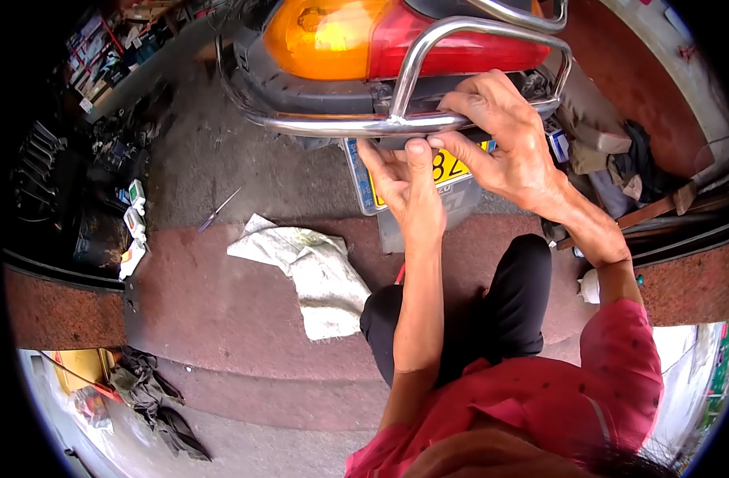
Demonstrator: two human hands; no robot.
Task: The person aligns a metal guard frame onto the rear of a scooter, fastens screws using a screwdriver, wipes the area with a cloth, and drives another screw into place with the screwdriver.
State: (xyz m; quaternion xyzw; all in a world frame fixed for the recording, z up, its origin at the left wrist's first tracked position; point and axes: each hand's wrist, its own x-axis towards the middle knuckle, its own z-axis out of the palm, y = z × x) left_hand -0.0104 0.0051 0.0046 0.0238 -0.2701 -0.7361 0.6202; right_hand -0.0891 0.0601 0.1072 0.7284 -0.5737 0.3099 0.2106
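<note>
2 bare hands meet at the chrome rail (324, 125) that curves below the amber-and-red tail light (380, 44), with the yellow plate (452, 167) just beneath it, partly hidden behind them. The right hand (512, 147) bends its fingers over the rail with the thumb below, while the left hand (412, 187) reaches up from underneath, fingers a little apart; from where I stand, I cannot tell whether either pinches some small part. Down on the floor (181, 303), 1 crumpled white cloth (324, 271) lies near 1 screwdriver (218, 211).
</note>
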